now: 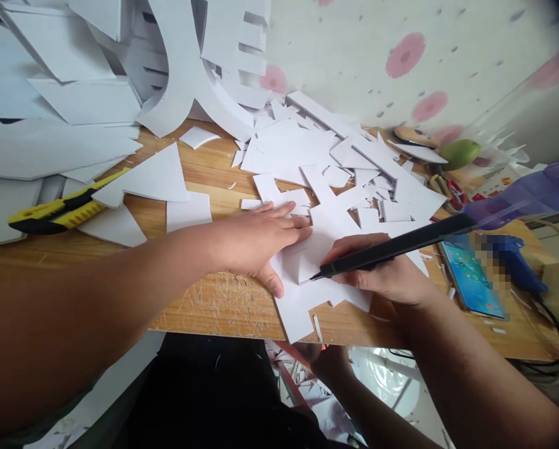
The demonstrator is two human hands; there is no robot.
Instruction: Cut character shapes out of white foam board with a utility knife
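My right hand (377, 268) grips a slim black pen (392, 246), its tip touching a white board piece (293, 312) near the table's front edge. A small pointed white piece (307, 265) seems to lie on the board right by the pen tip; its far side is hard to make out. My left hand (261, 240) rests flat on the white pieces with fingers stretched out and thumb apart, just left of the pen. A yellow and black utility knife (68, 202) lies to the left, partly under a pointed white cutout (153, 178).
Loose white offcuts (289, 149) cover the back of the wooden table (214, 305). Large slotted white panels (181, 56) stand at the back left. On the right lie a phone (473, 277), red-handled scissors (452, 190) and a green fruit (460, 154). More scraps litter the floor.
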